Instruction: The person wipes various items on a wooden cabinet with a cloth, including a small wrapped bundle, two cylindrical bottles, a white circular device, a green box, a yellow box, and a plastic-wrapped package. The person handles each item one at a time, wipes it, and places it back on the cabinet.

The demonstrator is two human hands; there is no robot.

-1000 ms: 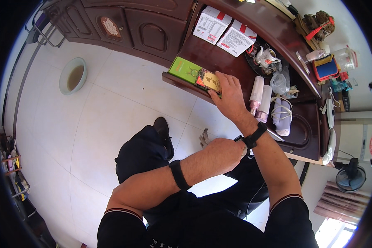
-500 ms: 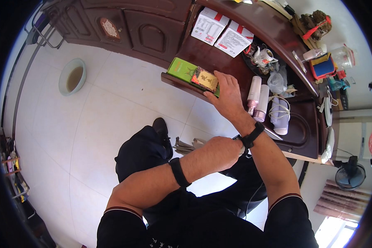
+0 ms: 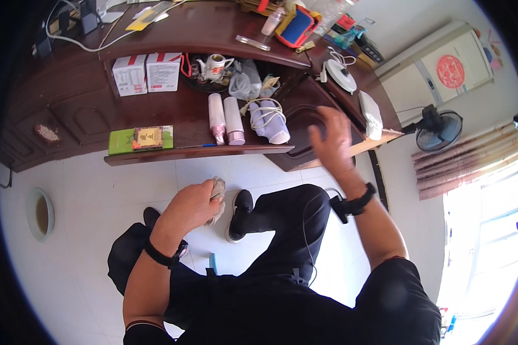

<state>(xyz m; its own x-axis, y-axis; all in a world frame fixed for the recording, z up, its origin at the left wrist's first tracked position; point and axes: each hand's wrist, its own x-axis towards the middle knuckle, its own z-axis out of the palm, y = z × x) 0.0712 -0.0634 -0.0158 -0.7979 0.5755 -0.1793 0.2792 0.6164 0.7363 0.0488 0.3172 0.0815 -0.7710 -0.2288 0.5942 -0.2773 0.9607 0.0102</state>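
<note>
The left hand [image 3: 189, 206] is clamped on a crumpled grey-beige cloth [image 3: 217, 202] in front of the dark red-brown wooden desk [image 3: 187, 112]. Well apart from it, the blurred right hand [image 3: 332, 141] spreads its fingers near a corded lilac plastic hair dryer [image 3: 277, 127], beside two pale pink cylindrical bottles [image 3: 233, 118].

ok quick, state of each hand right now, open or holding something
Left hand: closed, holding a grayish cloth.
Right hand: open, nothing visible in its grip.

Room lies left of the bottles [image 3: 233, 119]; the hair dryer [image 3: 275, 130] blocks rightward
</note>
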